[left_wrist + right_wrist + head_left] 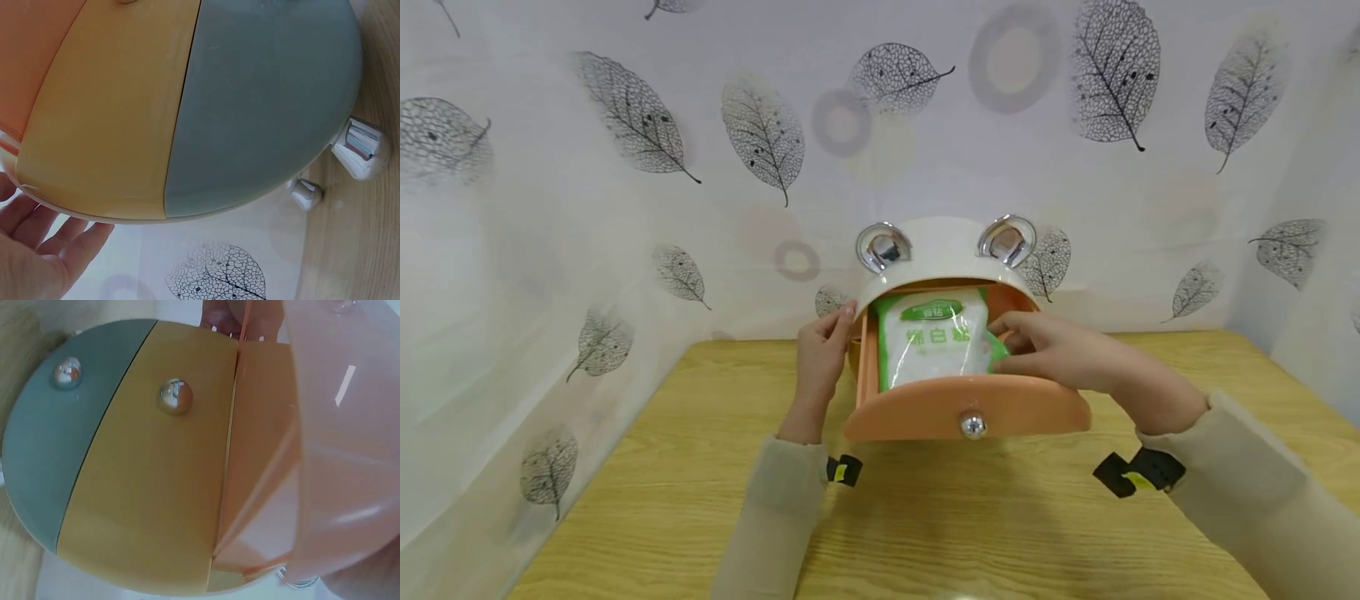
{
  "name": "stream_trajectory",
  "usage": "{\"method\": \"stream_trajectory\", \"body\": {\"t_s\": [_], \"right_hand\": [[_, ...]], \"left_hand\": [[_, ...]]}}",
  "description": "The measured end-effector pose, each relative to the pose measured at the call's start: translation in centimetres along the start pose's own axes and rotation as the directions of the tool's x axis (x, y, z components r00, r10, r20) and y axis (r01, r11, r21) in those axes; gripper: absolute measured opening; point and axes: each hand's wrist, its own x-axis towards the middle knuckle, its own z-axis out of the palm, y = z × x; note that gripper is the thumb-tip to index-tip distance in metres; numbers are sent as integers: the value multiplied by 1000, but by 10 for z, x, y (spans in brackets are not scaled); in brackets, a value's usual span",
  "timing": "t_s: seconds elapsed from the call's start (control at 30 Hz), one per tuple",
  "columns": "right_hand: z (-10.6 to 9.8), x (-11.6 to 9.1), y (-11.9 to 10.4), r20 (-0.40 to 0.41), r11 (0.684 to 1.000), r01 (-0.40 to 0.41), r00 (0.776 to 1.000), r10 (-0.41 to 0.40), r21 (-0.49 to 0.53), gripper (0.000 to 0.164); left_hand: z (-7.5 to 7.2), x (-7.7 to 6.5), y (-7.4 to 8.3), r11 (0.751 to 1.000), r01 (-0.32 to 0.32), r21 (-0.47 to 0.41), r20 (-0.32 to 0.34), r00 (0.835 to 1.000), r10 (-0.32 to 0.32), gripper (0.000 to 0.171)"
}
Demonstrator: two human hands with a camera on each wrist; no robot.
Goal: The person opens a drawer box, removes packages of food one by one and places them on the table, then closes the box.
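A round storage box (947, 242) with a white shell has its orange top drawer (910, 414) pulled out. Inside lies a white and green plastic bag of sugar (934, 346) with green Chinese print. My right hand (1067, 350) reaches into the drawer from the right and pinches the bag's green edge between thumb and fingers; some fingertips are hidden. At the box's left side, my left hand (822, 354) rests against the shell. The left wrist view shows its fingers (87, 247) extended along the rim.
Below the orange drawer are a yellow drawer front (150, 462) and a grey-green one (262, 112), both pushed in. Silver feet (362, 150) support the box on the wooden table (715, 500). A leaf-patterned cloth (880, 158) hangs behind.
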Motion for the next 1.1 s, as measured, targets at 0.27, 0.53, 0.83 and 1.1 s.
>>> {"method": "stream_trajectory", "body": {"t_s": [0.27, 0.53, 0.83, 1.1], "right_hand": [[3, -1, 5, -119, 978, 18, 993, 7, 207, 38], [3, 1, 5, -161, 817, 144, 985, -64, 558, 42], [7, 5, 8, -207, 579, 358, 927, -313, 733, 20], [8, 4, 4, -347, 462, 453, 889, -301, 762, 12]], "left_hand": [[-2, 6, -9, 1000, -3, 19, -6, 1000, 4, 27], [-2, 13, -27, 1000, -3, 16, -4, 1000, 3, 32], [0, 12, -27, 999, 16, 27, -20, 1000, -16, 31], [0, 12, -26, 1000, 3, 16, -28, 1000, -3, 30]]}}
